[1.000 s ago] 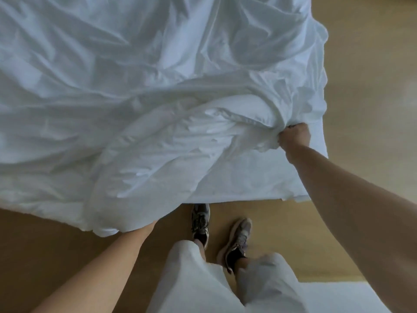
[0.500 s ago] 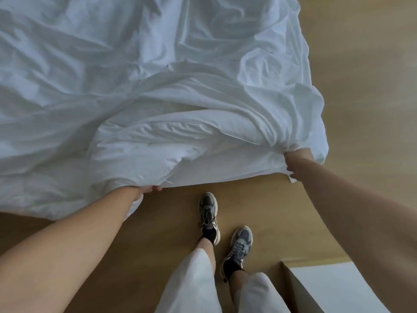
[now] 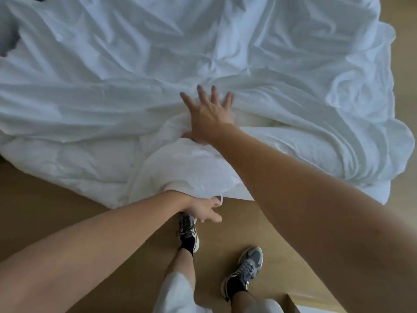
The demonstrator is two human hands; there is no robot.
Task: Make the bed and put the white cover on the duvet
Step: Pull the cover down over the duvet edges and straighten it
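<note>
Wooden floor [image 3: 67, 211] underfoot, my shoes [image 3: 246, 269] just short of the bedding. White cover [image 3: 135, 64] lies crumpled ahead of me, with the duvet [image 3: 67, 159] bunched at its near edge. My right hand [image 3: 209, 114] rests flat on the cover, fingers spread apart. My left hand [image 3: 202, 211] sits at the duvet's lower hem, fingers loosely extended; I cannot tell whether they pinch anything.

The cover [image 3: 203, 53] runs off the top and left edges, and whatever lies under it is hidden. A dark patch [image 3: 9, 39] in the top left corner is cut off, and what it is cannot be told. The right hand [image 3: 209, 116] has blurred fingertips, and its thumb is lost in a fold. The left hand [image 3: 202, 211] is blurred. Whether it pinches the white loop [image 3: 220, 199] at the duvet [image 3: 90, 159] edge is unclear. It covers the toe of the left shoe [image 3: 189, 233].
</note>
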